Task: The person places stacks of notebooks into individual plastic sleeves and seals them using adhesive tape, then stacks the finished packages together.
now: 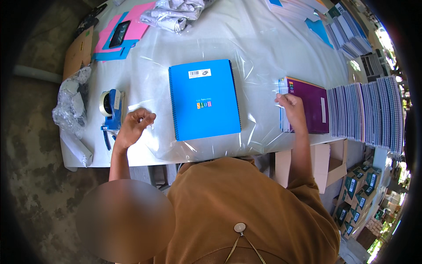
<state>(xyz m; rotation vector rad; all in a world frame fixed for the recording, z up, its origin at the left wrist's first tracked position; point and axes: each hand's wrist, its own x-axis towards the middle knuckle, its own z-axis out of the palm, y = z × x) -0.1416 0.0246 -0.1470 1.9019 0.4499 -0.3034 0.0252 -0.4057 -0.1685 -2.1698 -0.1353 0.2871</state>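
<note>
A blue spiral-bound notebook (205, 88) with a white barcode label lies flat in the middle of the table. Under and around it spreads a sheet of clear plastic film (257, 94), showing as shiny creases and glints. Left of the notebook, my left hand (135, 126) is closed in a pinch at the film's left side. My right hand (292, 111) pinches the film's right side, thumb and fingertips together, just over the edge of a stack topped by a purple notebook (317, 105). The film's exact edges are hard to make out.
A blue tape dispenser (115, 108) stands beside my left hand. Crumpled plastic (72, 101) lies at the left edge. A phone (119, 34) rests on pink and blue sheets at the far left. Rows of notebooks (367, 112) line the right side, above cardboard boxes (323, 163).
</note>
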